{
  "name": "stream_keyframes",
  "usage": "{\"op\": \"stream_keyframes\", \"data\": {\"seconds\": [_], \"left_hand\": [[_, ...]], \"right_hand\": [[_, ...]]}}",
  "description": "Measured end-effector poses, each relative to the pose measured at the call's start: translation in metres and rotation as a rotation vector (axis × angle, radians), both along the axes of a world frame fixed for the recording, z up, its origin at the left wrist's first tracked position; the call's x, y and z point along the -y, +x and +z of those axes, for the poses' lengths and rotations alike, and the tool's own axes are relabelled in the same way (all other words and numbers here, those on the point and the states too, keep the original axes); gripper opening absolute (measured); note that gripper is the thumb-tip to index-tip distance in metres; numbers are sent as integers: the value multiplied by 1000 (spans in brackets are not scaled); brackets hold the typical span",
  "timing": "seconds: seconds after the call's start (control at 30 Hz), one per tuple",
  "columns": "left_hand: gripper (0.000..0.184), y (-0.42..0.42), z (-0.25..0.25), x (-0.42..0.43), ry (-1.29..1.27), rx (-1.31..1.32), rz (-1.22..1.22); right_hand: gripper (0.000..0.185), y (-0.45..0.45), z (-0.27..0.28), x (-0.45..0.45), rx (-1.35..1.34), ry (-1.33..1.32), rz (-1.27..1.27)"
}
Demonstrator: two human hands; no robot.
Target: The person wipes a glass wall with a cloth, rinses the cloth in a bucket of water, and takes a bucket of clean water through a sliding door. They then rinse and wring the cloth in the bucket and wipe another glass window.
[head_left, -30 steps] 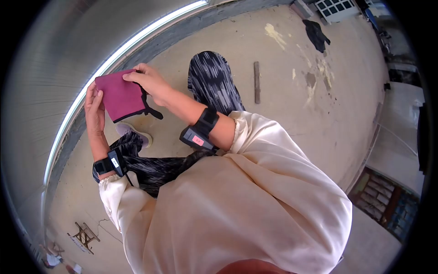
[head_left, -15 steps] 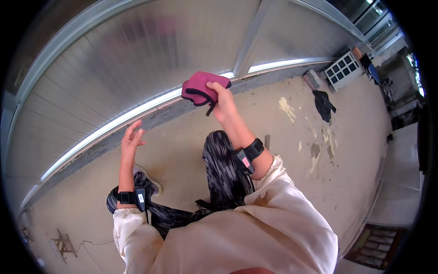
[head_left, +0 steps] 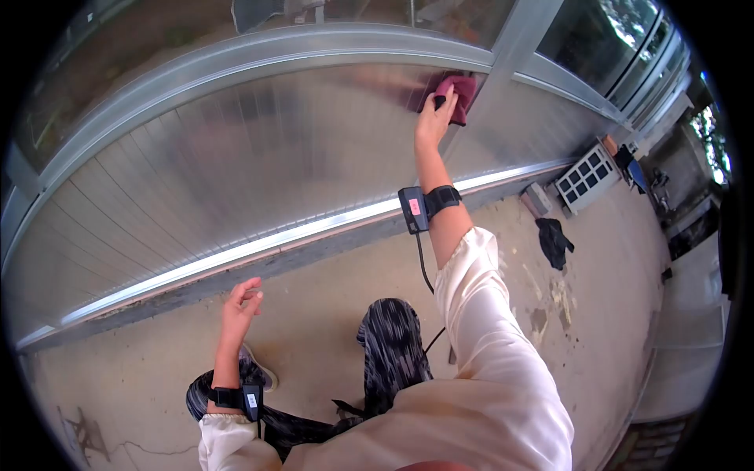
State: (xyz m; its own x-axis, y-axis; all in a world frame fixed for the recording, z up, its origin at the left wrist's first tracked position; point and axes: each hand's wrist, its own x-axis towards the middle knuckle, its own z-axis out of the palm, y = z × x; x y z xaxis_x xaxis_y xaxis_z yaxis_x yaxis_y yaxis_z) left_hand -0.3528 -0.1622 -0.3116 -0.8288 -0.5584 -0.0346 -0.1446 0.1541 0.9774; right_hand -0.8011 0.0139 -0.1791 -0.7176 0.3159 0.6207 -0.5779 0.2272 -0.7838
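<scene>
A magenta cloth (head_left: 465, 96) with dark edging is pressed to the upper right corner of a ribbed, shiny metal panel (head_left: 290, 141), beside an upright of the frame. My right hand (head_left: 434, 122) grips the cloth from below, its arm stretched far up and forward. Part of the cloth is hidden behind my fingers. Lower down on the left, my left hand (head_left: 240, 308) hangs in the air over the floor with nothing in it. Its fingers are loosely bent and apart.
Window glass (head_left: 196, 78) lies above the metal frame. Along the wall at right stand a grey block (head_left: 537, 198) and a white grid-fronted box (head_left: 585, 179). A black cloth (head_left: 554, 242) lies on the stained concrete floor (head_left: 314, 337). A low wooden stool (head_left: 85, 436) is at lower left.
My right hand has carried the magenta cloth up and to the right, from near the bottom rail to the panel's upper corner. The view has tilted upward; my left hand remains empty.
</scene>
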Motion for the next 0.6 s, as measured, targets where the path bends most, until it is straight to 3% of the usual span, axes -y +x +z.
{"op": "stream_keyframes", "data": {"seconds": [0.07,0.13,0.3,0.37,0.5,0.6], "left_hand": [[30,-1,-1,-1,-18,5,-13],[30,-1,1,-2,-33,11,-37],[29,-4,13,-10,7,-13,-44],[29,2,17,-9,-1,-24,-30],[28,3,17,-10,-27,-104,-43],[28,4,27,-11,-37,-127,-20]], "right_hand": [[54,9,-15,7,188,-49,21],[55,24,-18,17,173,-18,70],[57,77,11,45,-266,410,94],[58,73,8,38,-250,445,113],[55,36,9,40,-45,70,66],[56,64,20,74,1,92,81]]}}
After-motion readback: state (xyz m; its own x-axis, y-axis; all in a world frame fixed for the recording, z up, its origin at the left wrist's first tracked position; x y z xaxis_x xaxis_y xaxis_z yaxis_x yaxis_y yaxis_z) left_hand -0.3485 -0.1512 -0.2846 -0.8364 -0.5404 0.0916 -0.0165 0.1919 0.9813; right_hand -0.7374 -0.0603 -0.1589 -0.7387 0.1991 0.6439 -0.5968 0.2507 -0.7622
